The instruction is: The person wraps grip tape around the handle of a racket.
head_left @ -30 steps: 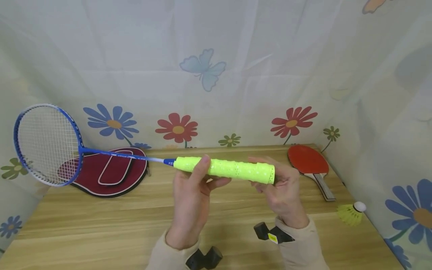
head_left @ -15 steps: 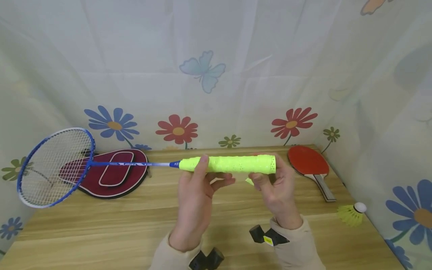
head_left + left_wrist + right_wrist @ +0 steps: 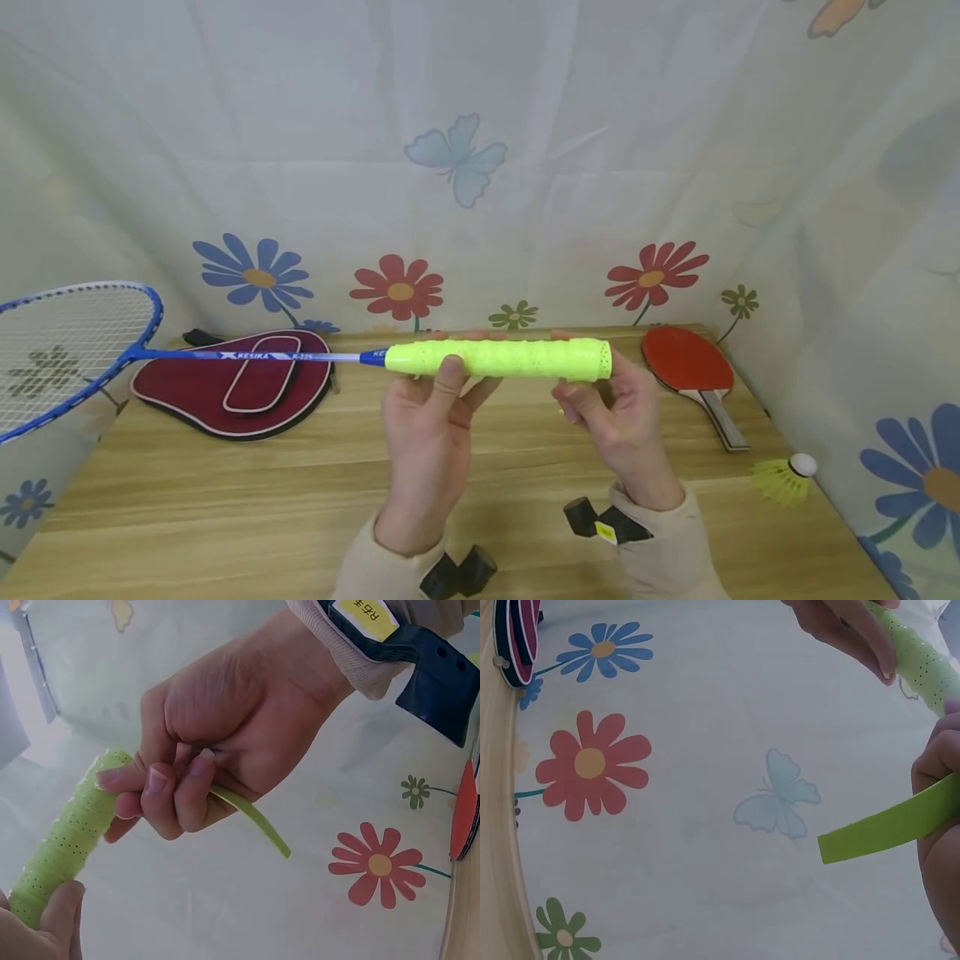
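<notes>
A blue-and-white badminton racket point(image 3: 251, 356) is held level above the table, its head toward the left and partly out of the head view. Bright yellow-green perforated overgrip point(image 3: 495, 358) wraps its handle. My left hand point(image 3: 426, 462) grips the handle near the shaft, thumb in front and fingers behind. At the butt end, my right hand point(image 3: 628, 429) touches the handle with its fingertips. The curled fingers of that hand also hold a narrow yellow-green strip of tape point(image 3: 259, 827), whose free end sticks out in both wrist views.
On the wooden table point(image 3: 225, 508), a maroon paddle case point(image 3: 202, 396) lies at the back left. A red table tennis paddle point(image 3: 686, 360) and a yellow shuttlecock point(image 3: 783, 481) lie at the right. A flowered curtain point(image 3: 480, 233) hangs behind.
The racket has turned about its handle and shifted left, so its head now leaves the frame. The right thumb has come lower at the butt end. Both hands stay on the handle.
</notes>
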A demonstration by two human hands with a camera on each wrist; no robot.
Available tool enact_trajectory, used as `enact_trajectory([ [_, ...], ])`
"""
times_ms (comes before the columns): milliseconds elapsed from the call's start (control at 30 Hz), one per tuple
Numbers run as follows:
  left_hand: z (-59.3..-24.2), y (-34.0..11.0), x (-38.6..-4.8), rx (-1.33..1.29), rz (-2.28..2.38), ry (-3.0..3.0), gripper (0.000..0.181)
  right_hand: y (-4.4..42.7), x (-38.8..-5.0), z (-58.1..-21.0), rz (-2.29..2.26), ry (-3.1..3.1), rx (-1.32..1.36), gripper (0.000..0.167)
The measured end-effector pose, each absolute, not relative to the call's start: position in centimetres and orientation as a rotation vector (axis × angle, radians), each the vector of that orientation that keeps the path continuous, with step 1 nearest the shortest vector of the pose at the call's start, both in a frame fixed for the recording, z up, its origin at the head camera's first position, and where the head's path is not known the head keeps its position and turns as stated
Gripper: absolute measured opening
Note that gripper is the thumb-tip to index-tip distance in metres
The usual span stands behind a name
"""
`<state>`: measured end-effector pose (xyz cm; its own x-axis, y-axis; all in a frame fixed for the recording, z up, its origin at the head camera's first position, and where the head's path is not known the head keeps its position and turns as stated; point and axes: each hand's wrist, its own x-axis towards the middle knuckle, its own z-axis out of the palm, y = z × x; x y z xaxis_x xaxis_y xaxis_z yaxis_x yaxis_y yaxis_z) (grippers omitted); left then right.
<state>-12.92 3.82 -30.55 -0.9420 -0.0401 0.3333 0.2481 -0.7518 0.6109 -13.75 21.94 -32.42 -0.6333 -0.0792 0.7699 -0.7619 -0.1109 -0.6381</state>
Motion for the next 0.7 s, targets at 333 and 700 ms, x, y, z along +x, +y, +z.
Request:
enact_trajectory([
  [333, -30.30, 3.71, -12.52, -0.498, -2.729, -1.022, 0.020, 21.78, -14.09, -32.73, 1.792, -1.581, 0.951, 0.027],
  [700, -30.29, 4.09, -12.55, -0.312, -2.795, -1.079, 0.022, 21.64, -14.29, -32.82, 1.872, -1.557, 0.937, 0.041],
])
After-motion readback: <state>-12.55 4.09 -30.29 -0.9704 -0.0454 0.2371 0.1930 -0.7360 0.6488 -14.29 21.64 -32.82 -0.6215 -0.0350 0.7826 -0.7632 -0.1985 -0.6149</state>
